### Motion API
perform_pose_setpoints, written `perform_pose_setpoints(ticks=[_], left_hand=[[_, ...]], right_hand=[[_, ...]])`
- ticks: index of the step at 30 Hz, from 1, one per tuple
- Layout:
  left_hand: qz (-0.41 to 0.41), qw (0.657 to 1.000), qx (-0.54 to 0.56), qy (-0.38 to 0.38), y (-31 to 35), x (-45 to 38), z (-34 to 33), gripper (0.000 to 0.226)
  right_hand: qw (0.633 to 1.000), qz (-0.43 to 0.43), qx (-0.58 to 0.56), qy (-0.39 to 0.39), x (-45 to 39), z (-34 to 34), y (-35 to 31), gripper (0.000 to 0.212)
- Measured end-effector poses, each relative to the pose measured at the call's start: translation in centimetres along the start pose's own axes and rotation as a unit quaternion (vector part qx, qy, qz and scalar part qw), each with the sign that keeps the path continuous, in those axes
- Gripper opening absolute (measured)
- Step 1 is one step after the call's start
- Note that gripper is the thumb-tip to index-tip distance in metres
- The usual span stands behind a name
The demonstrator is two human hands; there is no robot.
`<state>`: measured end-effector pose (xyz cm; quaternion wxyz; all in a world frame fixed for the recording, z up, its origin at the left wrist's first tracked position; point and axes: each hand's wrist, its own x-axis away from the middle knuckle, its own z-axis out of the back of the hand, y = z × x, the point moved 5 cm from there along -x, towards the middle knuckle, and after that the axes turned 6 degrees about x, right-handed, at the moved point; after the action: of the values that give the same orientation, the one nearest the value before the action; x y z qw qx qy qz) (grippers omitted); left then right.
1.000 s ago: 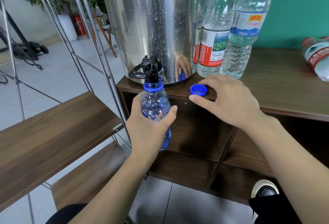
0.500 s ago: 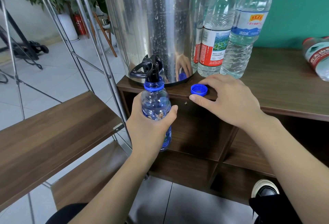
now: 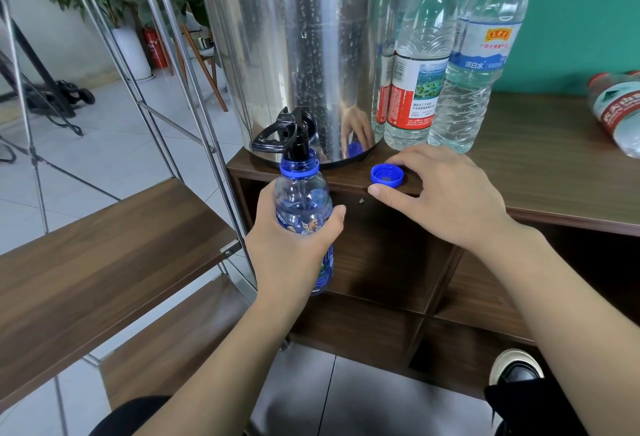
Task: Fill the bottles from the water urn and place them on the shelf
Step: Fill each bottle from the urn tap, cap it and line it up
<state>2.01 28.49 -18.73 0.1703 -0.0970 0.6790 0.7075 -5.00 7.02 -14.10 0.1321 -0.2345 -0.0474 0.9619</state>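
Observation:
A small blue-tinted bottle (image 3: 300, 200) with no cap stands upright in the air, its mouth right under the black tap (image 3: 294, 138) of the steel water urn (image 3: 294, 55). My left hand (image 3: 294, 245) grips the bottle around its middle. The bottle's blue cap (image 3: 387, 176) lies open side up on the cabinet top (image 3: 554, 165). My right hand (image 3: 440, 193) rests on the cabinet edge beside the cap, with thumb and forefinger lying loosely on either side of it. The wooden shelf (image 3: 104, 262) in a metal frame is to my left.
Two tall clear water bottles (image 3: 419, 65) (image 3: 474, 65) stand right of the urn. Another bottle (image 3: 616, 106) lies on its side at the far right. Open cabinet compartments (image 3: 381, 262) are below. A lower shelf board (image 3: 173, 338) sits under the upper one.

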Motion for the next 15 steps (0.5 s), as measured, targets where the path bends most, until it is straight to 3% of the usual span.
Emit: perform_pose_setpoints(ticks=[15], left_hand=[[0.003, 1.0, 0.005, 0.0, 0.02, -0.07, 0.02, 0.064]], right_hand=[[1.0, -0.005, 0.002, -0.006, 0.04, 0.08, -0.16, 0.061]])
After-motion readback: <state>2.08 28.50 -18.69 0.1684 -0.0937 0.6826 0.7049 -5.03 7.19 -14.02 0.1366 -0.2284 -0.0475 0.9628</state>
